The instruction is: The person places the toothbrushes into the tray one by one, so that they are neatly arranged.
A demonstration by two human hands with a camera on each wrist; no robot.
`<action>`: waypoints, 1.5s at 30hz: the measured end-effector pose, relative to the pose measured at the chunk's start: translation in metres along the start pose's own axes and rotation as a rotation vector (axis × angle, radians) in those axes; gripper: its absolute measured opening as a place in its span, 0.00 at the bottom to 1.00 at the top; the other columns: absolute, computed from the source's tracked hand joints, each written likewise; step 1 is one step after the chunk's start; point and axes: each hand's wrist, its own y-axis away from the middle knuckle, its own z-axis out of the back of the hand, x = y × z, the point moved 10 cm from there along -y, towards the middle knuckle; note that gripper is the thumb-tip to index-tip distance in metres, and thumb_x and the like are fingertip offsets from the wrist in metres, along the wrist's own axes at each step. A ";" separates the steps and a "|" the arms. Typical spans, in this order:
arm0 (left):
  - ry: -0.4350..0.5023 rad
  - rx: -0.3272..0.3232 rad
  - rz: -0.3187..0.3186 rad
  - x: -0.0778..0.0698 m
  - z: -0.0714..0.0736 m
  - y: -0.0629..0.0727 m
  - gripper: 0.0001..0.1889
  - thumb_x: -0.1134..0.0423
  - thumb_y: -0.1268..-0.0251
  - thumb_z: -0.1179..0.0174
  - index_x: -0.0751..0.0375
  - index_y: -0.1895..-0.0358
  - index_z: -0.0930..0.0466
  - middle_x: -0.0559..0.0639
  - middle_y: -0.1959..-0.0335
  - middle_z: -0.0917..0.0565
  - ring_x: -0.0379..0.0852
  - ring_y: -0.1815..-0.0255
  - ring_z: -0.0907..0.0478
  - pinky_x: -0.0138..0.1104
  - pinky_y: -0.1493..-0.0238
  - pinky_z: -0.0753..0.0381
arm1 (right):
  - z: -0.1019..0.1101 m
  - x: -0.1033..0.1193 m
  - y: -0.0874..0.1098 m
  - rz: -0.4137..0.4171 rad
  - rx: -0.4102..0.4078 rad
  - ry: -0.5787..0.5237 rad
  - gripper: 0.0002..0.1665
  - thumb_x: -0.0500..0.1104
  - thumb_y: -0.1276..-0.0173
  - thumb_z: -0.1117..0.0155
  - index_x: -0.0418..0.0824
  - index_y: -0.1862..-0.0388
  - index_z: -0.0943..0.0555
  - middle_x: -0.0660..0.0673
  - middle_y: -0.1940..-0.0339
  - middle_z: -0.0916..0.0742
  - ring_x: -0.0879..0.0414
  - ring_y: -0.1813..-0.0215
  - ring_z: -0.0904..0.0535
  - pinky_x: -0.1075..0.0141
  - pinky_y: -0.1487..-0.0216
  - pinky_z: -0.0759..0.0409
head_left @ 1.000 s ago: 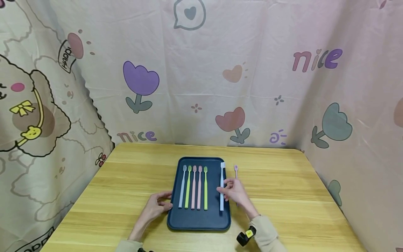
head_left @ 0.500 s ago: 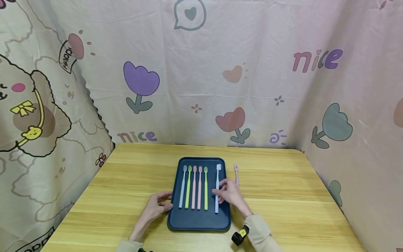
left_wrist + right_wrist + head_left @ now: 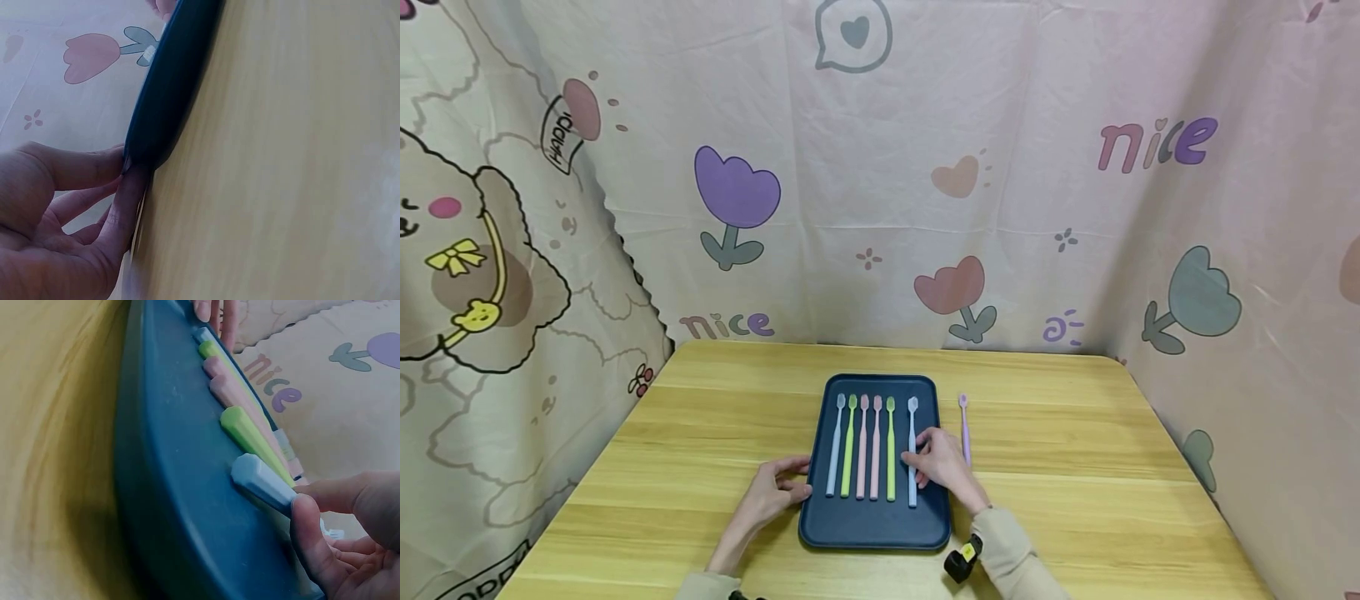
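A dark blue tray (image 3: 874, 530) lies on the table. My left hand (image 3: 772, 490) holds its left edge; in the left wrist view the thumb is at the rim, with a finger against the outer side. My right hand (image 3: 947, 461) pinches a light blue toothbrush (image 3: 912, 425) between thumb and finger over the tray's right part, bristle head away from me. To its left runs a row of toothbrushes: another light blue toothbrush (image 3: 833, 454), a green toothbrush (image 3: 848, 450), two pink toothbrushes (image 3: 875, 450) and a second green toothbrush (image 3: 891, 454) closest to the held one.
Right of the tray, a purple toothbrush (image 3: 965, 429) lies on the wooden table (image 3: 1075, 442), its lower end hidden behind my right hand. A printed curtain (image 3: 865, 167) hangs behind and along both sides of the table.
My right hand has carried the light blue toothbrush left from the tray's right rim, closer to the row. More of the purple toothbrush now shows. The left hand has stayed put.
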 end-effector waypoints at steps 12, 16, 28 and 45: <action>0.010 0.007 0.002 0.000 0.000 0.001 0.29 0.78 0.41 0.36 0.81 0.34 0.31 0.76 0.43 0.21 0.56 0.57 0.14 0.28 0.61 0.15 | -0.001 0.004 -0.001 0.009 -0.056 0.111 0.16 0.42 0.38 0.27 0.34 0.60 0.22 0.49 0.89 0.18 0.64 0.91 0.25 0.67 0.84 0.22; 0.014 0.005 0.004 0.001 0.000 0.000 0.30 0.78 0.42 0.37 0.81 0.34 0.31 0.76 0.43 0.21 0.55 0.57 0.14 0.28 0.61 0.16 | -0.002 0.005 -0.002 -0.004 -0.076 0.137 0.16 0.43 0.39 0.26 0.35 0.61 0.22 0.50 0.90 0.19 0.64 0.92 0.25 0.67 0.85 0.24; 0.017 -0.001 -0.003 0.002 0.000 -0.001 0.30 0.79 0.43 0.36 0.81 0.35 0.30 0.77 0.43 0.21 0.57 0.56 0.13 0.27 0.61 0.16 | 0.000 0.004 0.001 0.040 -0.052 0.034 0.19 0.43 0.35 0.29 0.31 0.55 0.22 0.47 0.86 0.18 0.62 0.90 0.23 0.66 0.85 0.22; 0.018 0.008 -0.065 -0.003 0.000 -0.001 0.29 0.76 0.43 0.35 0.83 0.37 0.30 0.74 0.47 0.19 0.47 0.61 0.13 0.28 0.61 0.15 | -0.003 0.004 0.005 0.072 0.017 -0.087 0.19 0.36 0.35 0.31 0.24 0.50 0.23 0.41 0.75 0.14 0.55 0.82 0.16 0.64 0.79 0.16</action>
